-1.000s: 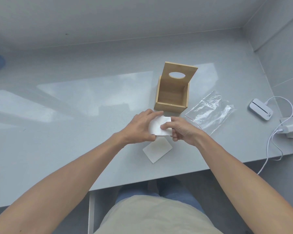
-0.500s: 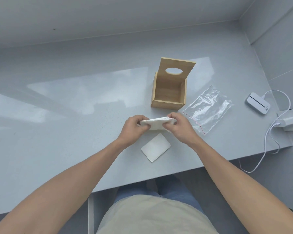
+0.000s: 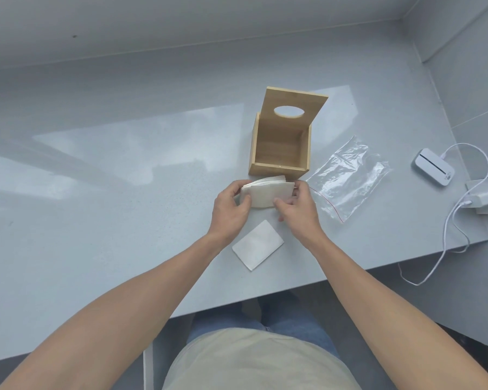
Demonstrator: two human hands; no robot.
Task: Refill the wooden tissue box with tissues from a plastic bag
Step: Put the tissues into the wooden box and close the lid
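Both hands hold a stack of tissues (image 3: pixel 268 194) just in front of the wooden box (image 3: pixel 279 149), above the bench (image 3: pixel 124 170). The left hand (image 3: pixel 228 211) and right hand (image 3: pixel 296 209) each keep a grip on one end. One tissue (image 3: pixel 257 244) lies flat nearer the person; the plastic bag (image 3: pixel 347 178) lies right of the box.

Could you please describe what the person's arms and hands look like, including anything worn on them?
Both forearms are bare, with no sleeves in view. The left hand and right hand wear no gloves, and no rings, watch or bands show on either. No markings are visible.
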